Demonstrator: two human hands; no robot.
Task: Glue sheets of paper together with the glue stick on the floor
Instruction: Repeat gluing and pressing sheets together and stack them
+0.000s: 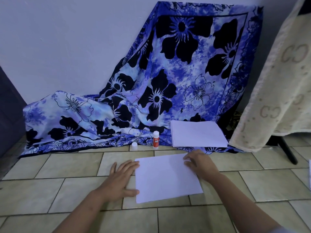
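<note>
Open left hand (121,180) braces the sheet (166,179) on the tiled floor (50,167), right hand (200,165) loosely pressing its far corner, likely to square it; uncapped glue stick (156,139) stands beyond.

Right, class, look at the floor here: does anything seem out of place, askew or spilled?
The glue stick stands uncapped, its cap sitting apart on the floor to its left. The sheet in front lies skewed to the tile lines. Nothing looks spilled or torn.
</note>
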